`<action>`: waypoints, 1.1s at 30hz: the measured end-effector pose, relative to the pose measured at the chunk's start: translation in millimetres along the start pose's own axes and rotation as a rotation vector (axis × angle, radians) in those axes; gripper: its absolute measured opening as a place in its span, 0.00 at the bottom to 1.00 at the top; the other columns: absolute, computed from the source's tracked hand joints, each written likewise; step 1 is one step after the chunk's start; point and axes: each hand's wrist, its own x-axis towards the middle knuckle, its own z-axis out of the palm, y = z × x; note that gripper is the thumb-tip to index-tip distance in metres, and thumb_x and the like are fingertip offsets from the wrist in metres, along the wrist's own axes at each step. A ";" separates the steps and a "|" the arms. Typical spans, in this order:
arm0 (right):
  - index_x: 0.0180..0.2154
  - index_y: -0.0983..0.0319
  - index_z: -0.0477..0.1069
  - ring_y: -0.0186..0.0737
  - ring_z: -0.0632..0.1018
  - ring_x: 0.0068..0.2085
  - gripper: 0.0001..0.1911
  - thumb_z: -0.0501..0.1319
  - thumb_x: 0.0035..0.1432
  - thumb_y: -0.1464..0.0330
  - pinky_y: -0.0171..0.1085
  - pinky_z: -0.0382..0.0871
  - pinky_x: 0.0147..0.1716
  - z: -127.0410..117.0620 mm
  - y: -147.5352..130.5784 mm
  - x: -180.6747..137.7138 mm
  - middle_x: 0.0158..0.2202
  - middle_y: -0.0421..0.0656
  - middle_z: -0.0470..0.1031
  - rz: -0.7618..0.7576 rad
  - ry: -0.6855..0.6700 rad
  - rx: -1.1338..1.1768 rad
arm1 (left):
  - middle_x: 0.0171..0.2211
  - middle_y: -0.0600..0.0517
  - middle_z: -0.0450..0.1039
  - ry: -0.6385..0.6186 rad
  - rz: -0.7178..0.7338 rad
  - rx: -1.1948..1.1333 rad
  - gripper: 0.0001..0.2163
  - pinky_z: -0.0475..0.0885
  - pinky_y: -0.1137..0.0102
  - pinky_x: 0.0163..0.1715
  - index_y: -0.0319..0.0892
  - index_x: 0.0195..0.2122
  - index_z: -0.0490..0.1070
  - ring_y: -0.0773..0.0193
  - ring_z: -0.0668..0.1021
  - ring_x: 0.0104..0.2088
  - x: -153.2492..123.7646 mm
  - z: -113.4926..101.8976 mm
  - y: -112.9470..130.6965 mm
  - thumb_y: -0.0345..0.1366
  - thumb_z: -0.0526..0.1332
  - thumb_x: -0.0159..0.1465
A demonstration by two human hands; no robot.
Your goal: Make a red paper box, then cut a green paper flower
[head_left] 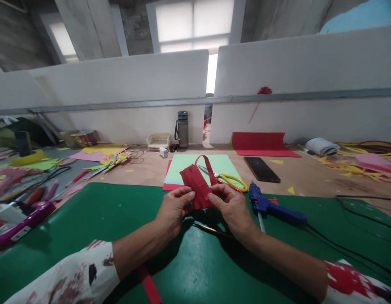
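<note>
A folded red paper piece (200, 191) with a loop of strip at its top is held up above the green mat (119, 211). My left hand (175, 207) pinches its left edge between thumb and fingers. At its right edge, my right hand (232, 204) grips it the same way. Behind it, yellow-handled scissors (233, 180) lie on a stack of light green paper (183, 162). A thin metallic tool (208, 228) rests on the mat below my hands, partly hidden by my right hand. Near my left forearm lies a red paper strip (148, 285).
A blue glue gun (278, 207) with a trailing cord lies to the right, beside a black phone (262, 169). At the back stand a grey bottle (183, 131) and folded red paper (262, 144). Paper scraps and tools, including a purple tool (27, 221), crowd the left side.
</note>
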 end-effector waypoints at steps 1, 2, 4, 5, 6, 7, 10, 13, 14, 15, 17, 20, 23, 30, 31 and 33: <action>0.29 0.62 0.70 0.35 0.73 0.25 0.12 0.67 0.42 0.63 0.35 0.69 0.27 0.1 -0.2 -0.5 0.25 0.38 0.73 -0.002 -0.001 -0.003 | 0.29 0.50 0.75 0.003 0.004 -0.006 0.10 0.72 0.70 0.31 0.37 0.32 0.72 0.65 0.77 0.28 -0.4 0.4 -0.3 0.25 0.69 0.49; 0.29 0.62 0.70 0.34 0.73 0.25 0.12 0.67 0.42 0.63 0.35 0.69 0.27 0.2 -0.5 -1.0 0.25 0.38 0.73 -0.004 -0.001 -0.006 | 0.29 0.50 0.75 0.004 0.007 -0.011 0.11 0.72 0.70 0.31 0.37 0.32 0.72 0.66 0.77 0.28 -0.8 0.9 -0.6 0.25 0.69 0.49; 0.29 0.62 0.70 0.34 0.72 0.26 0.12 0.67 0.43 0.63 0.35 0.68 0.27 0.3 -0.8 -2.3 0.25 0.38 0.73 -0.010 -0.001 -0.014 | 0.27 0.51 0.75 0.004 0.011 -0.021 0.11 0.72 0.70 0.31 0.37 0.32 0.71 0.67 0.77 0.26 -1.7 2.4 -1.2 0.26 0.70 0.47; 0.29 0.62 0.70 0.34 0.72 0.26 0.12 0.67 0.43 0.63 0.34 0.68 0.27 0.4 -0.9 -2.8 0.25 0.38 0.73 -0.013 -0.001 -0.018 | 0.26 0.51 0.75 0.002 0.012 -0.024 0.11 0.72 0.71 0.30 0.37 0.31 0.71 0.67 0.77 0.26 -2.2 3.4 -1.5 0.26 0.70 0.47; 0.29 0.62 0.70 0.35 0.72 0.26 0.12 0.67 0.44 0.62 0.34 0.68 0.27 0.5 -1.0 -3.3 0.25 0.38 0.73 -0.016 -0.001 -0.023 | 0.25 0.51 0.75 -0.003 0.011 -0.025 0.11 0.72 0.71 0.30 0.37 0.30 0.71 0.67 0.77 0.25 -2.6 4.4 -1.6 0.26 0.70 0.46; 0.29 0.62 0.70 0.35 0.72 0.26 0.12 0.67 0.44 0.62 0.35 0.68 0.27 0.6 -1.0 -3.6 0.25 0.38 0.73 -0.018 -0.001 -0.028 | 0.25 0.51 0.75 -0.008 0.012 -0.024 0.11 0.72 0.71 0.29 0.36 0.29 0.71 0.67 0.76 0.24 -3.2 5.4 -1.7 0.26 0.71 0.46; 0.29 0.62 0.70 0.36 0.73 0.27 0.13 0.66 0.44 0.60 0.35 0.68 0.27 0.7 -0.5 -3.4 0.25 0.40 0.73 -0.023 -0.005 -0.043 | 0.22 0.51 0.74 -0.021 0.019 -0.012 0.10 0.70 0.73 0.26 0.36 0.27 0.70 0.68 0.75 0.22 -5.0 7.9 -1.1 0.25 0.70 0.46; 0.29 0.62 0.70 0.37 0.73 0.28 0.14 0.67 0.43 0.60 0.35 0.68 0.28 0.5 0.2 -2.2 0.26 0.40 0.74 -0.022 -0.004 -0.057 | 0.21 0.52 0.74 -0.029 0.023 0.008 0.09 0.69 0.74 0.24 0.36 0.26 0.70 0.69 0.74 0.20 -6.6 9.0 -0.5 0.25 0.69 0.46; 0.29 0.62 0.70 0.37 0.73 0.28 0.14 0.67 0.42 0.61 0.35 0.68 0.28 0.3 0.3 -1.9 0.27 0.40 0.74 -0.021 -0.001 -0.063 | 0.21 0.52 0.73 -0.034 0.023 0.014 0.09 0.69 0.74 0.24 0.36 0.25 0.69 0.69 0.74 0.20 -7.0 9.0 -0.5 0.26 0.69 0.46; 0.29 0.62 0.69 0.37 0.73 0.28 0.14 0.67 0.42 0.61 0.35 0.68 0.28 0.0 0.1 -1.7 0.27 0.40 0.74 -0.021 0.002 -0.070 | 0.21 0.52 0.73 -0.041 0.022 0.019 0.09 0.69 0.74 0.24 0.36 0.25 0.69 0.69 0.74 0.20 -7.2 8.8 -0.6 0.26 0.70 0.46; 0.29 0.62 0.69 0.37 0.73 0.27 0.13 0.66 0.43 0.62 0.35 0.68 0.27 -0.6 -0.7 -1.7 0.26 0.40 0.73 -0.018 0.005 -0.089 | 0.21 0.52 0.73 -0.059 0.015 0.029 0.10 0.69 0.73 0.25 0.36 0.25 0.69 0.69 0.74 0.21 -7.2 8.0 -1.2 0.27 0.70 0.45; 0.29 0.62 0.68 0.36 0.71 0.26 0.12 0.65 0.44 0.62 0.35 0.67 0.26 -1.5 -2.0 -1.6 0.24 0.39 0.72 -0.013 0.002 -0.123 | 0.23 0.51 0.74 -0.104 0.004 0.044 0.10 0.70 0.72 0.27 0.36 0.25 0.69 0.68 0.75 0.23 -6.6 6.4 -2.3 0.29 0.70 0.46; 0.28 0.62 0.67 0.34 0.69 0.24 0.10 0.63 0.44 0.63 0.34 0.65 0.24 -2.3 -1.8 -0.8 0.23 0.38 0.70 -0.013 0.001 -0.166 | 0.23 0.51 0.73 -0.141 -0.004 0.046 0.11 0.71 0.72 0.28 0.37 0.25 0.69 0.68 0.75 0.23 -6.2 5.3 -3.2 0.30 0.71 0.46; 0.22 0.61 0.64 0.33 0.65 0.23 0.07 0.61 0.45 0.67 0.34 0.60 0.23 -4.3 -1.9 -1.4 0.20 0.36 0.65 -0.075 0.006 -0.285 | 0.23 0.53 0.72 -0.133 -0.014 0.098 0.11 0.68 0.75 0.26 0.37 0.25 0.68 0.70 0.74 0.24 -7.5 4.0 -6.0 0.32 0.71 0.47; 0.22 0.61 0.64 0.34 0.66 0.23 0.07 0.61 0.45 0.67 0.34 0.60 0.24 -4.5 -3.0 -1.5 0.20 0.36 0.65 -0.088 0.005 -0.302 | 0.23 0.53 0.71 -0.133 -0.015 0.102 0.11 0.68 0.75 0.26 0.38 0.25 0.68 0.70 0.73 0.23 -7.6 3.9 -6.2 0.32 0.71 0.46; 0.20 0.61 0.64 0.34 0.66 0.23 0.09 0.61 0.46 0.66 0.35 0.60 0.25 -4.6 -5.8 -0.8 0.20 0.36 0.65 -0.111 0.002 -0.335 | 0.23 0.53 0.71 -0.142 -0.011 0.097 0.12 0.68 0.74 0.26 0.38 0.25 0.67 0.70 0.73 0.23 -7.5 3.9 -6.6 0.33 0.71 0.46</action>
